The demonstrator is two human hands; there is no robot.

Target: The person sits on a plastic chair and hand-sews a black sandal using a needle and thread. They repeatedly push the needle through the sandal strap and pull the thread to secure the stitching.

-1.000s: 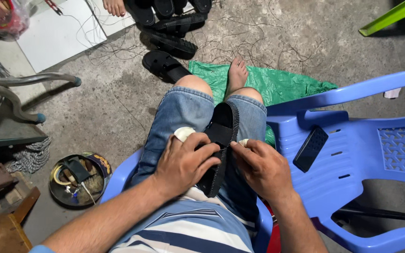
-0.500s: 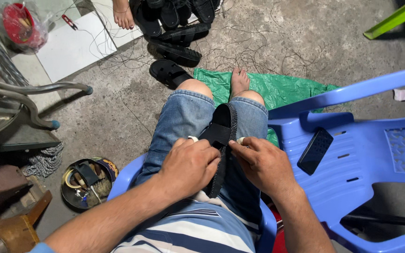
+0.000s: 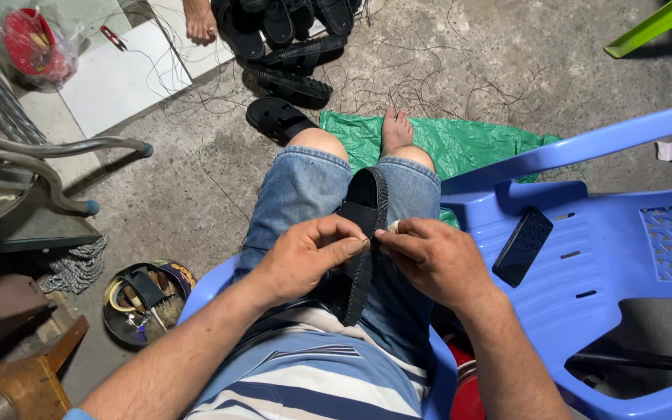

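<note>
Head view: a black sandal sole (image 3: 365, 233) lies on the person's lap, resting on the denim shorts (image 3: 297, 194) between the thighs. Its long axis runs from the belly out toward the knees, toe end farther away, and it is tipped on edge so the stitched rim faces up.

The left hand (image 3: 305, 260) is closed in a pinch, thumb and forefinger meeting right at the sole's left edge about midway along it. The right hand (image 3: 437, 260) is closed too, fingertips pressed against the sole's right edge directly opposite; something small and pale sits at its fingertips, too small to name. Both hands touch the sole, one on each side, so neither is clearly nearer; the sole lies between them and reaches beyond them toward the knees.

Right of the sole stands a blue plastic chair (image 3: 624, 257) with a dark phone (image 3: 523, 245) on its seat. Beyond the sole, past the knees, a green sheet (image 3: 460, 144) covers the floor, and farther off lie more black sandals (image 3: 293, 82). Left of the sole, down on the floor, is a round tin (image 3: 141, 303) of tools.
</note>
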